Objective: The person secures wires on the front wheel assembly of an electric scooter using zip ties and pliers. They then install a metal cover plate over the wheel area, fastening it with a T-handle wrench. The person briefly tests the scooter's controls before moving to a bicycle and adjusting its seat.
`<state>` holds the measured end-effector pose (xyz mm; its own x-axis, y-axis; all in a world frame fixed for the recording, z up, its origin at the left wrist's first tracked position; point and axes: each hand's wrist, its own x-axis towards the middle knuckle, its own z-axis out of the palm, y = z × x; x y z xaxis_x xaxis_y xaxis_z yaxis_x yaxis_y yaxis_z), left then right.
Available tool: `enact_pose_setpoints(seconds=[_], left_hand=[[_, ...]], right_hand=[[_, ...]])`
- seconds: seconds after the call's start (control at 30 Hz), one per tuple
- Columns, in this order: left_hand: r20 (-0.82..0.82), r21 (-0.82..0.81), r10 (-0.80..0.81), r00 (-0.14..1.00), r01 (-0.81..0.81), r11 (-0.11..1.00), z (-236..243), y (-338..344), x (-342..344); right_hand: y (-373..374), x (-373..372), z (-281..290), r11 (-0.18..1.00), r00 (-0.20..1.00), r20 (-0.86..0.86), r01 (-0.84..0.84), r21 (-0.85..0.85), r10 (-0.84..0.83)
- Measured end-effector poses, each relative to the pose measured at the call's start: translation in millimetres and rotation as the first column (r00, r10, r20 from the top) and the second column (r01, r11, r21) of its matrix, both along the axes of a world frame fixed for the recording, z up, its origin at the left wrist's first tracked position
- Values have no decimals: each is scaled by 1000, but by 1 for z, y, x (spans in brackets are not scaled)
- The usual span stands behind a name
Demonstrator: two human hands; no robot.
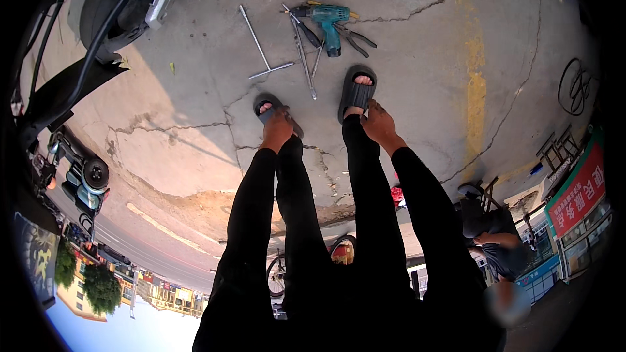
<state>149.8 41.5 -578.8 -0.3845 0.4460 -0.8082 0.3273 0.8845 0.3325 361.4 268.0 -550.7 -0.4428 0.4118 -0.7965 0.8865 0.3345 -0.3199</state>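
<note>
My left hand (278, 129) hangs in front of my left slipper (267, 101), its darkened fingers pointing down and loosely bent. Close by my right ankle is my right hand (381, 125), with fingers slack and nothing visible in them. Both hands look open; whether they touch my legs I cannot tell. On the concrete beyond my feet lies a teal cordless drill (331, 23), with pliers (354, 39) against its right side. Left of the drill are a dark-handled screwdriver (308, 34), a long metal rod tool (303, 58) and a T-handle wrench (256, 40). My right slipper (357, 91) stands nearest the drill.
A vehicle's wheel and dark cables (107, 19) fill the upper left. A scooter (88, 179) stands at the left by the road. At right are a coiled black cable (575, 88), a seated person (495, 234) and a red banner (577, 189). Cracks cross the concrete.
</note>
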Motion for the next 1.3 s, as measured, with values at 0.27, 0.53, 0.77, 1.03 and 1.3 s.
enact_pose_setpoints(seconds=[0.27, 0.53, 0.77, 1.03, 1.3], left_hand=[[-465, 71, 313, 828, -318, 945, -228, 18, -140], [-604, 211, 253, 756, -154, 965, -244, 45, -116], [-322, 436, 498, 805, -341, 833, -200, 163, -33], [-486, 167, 450, 749, -426, 889, -214, 181, -27], [-465, 74, 416, 781, -434, 898, -209, 114, -12]], right_hand=[[87, -146, -175, 871, 944, 32, -314, 377, 327], [70, -91, -206, 960, 962, -262, 145, 240, -80], [104, -109, -197, 852, 889, -266, 442, 281, -373], [153, -140, -256, 850, 916, -400, 197, 489, 18], [88, -142, -212, 853, 808, -324, 522, 7, -492]])
